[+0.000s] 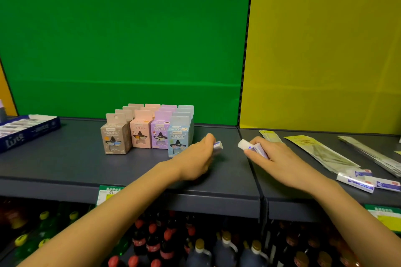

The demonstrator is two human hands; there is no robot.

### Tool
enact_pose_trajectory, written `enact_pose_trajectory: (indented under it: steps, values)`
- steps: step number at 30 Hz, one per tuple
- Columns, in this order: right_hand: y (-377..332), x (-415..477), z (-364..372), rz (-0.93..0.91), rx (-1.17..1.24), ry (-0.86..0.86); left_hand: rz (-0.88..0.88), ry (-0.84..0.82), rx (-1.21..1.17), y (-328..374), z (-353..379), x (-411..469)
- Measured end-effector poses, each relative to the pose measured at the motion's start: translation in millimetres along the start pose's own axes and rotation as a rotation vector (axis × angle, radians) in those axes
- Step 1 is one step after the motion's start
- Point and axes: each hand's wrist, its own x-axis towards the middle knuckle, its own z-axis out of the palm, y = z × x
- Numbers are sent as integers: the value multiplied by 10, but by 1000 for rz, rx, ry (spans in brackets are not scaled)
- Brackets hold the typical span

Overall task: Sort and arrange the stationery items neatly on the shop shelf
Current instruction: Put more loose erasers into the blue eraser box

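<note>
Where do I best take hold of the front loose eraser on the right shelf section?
Pinch the front eraser across its narrow width near its left end, coming down from above. It lies flat on the shelf, and two other erasers crowd its right end and back; its left half looks clear.

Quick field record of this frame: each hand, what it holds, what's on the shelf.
left hand: grips one small white pack, just right of the blue carton
right hand: holds several white-and-purple packs
cartons: upright, in brown, pink, purple and blue columns
loose packs: lying at the shelf's right front
long packets: flat, right of the right hand
blue box: far left
below: drink bottles
</note>
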Motion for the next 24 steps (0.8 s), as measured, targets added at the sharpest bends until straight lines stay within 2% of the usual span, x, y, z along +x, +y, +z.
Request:
enact_pose_trajectory:
  steps: [5,9,15,18,24]
  values:
    - [-213,181,31,-105,40,10,-3,191,-273,-160,-352,-333]
    - [-537,333,163,-216,105,22,-124,225,-374,-459,-687,-797]
    - [-1176,635,608,-327,195,-36,-299,342,-330,-1100,-1039,-1649]
    - [-1633,769,894,-368,215,-83,-386,391,-395,-1422,-1180,-2131]
    - [-2622,952,1463,-434,214,-108,-555,344,-517,-2110,-1514,-3094]
